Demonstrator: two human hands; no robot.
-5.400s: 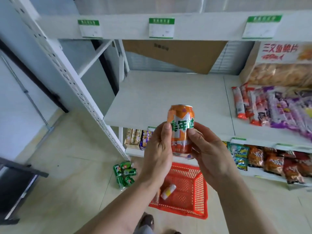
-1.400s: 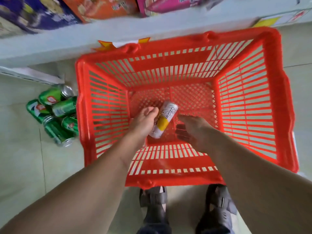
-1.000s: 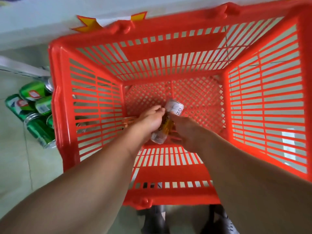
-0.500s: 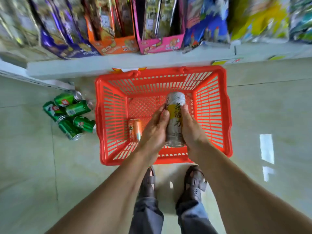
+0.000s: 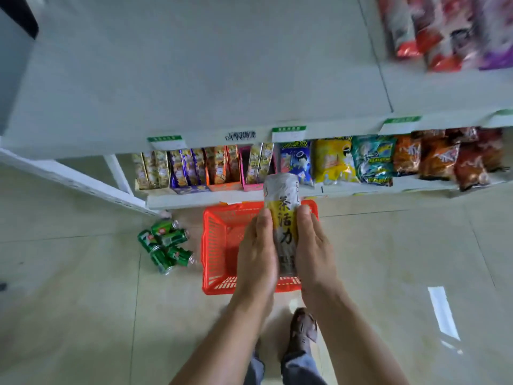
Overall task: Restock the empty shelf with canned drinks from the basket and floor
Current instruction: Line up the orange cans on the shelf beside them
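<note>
So the tall white-and-yellow can (image 5: 283, 218) is upright between both hands, left hand (image 5: 256, 257) and right hand (image 5: 312, 251), fingers wrapped round its sides, held above the red basket (image 5: 215, 245) and below the shelf (image 5: 194, 79). No cans show on the visible shelf board yet, and the green cans (image 5: 165, 245) still lie on the floor (image 5: 69, 301), so I'd say most of the job is left.
</note>
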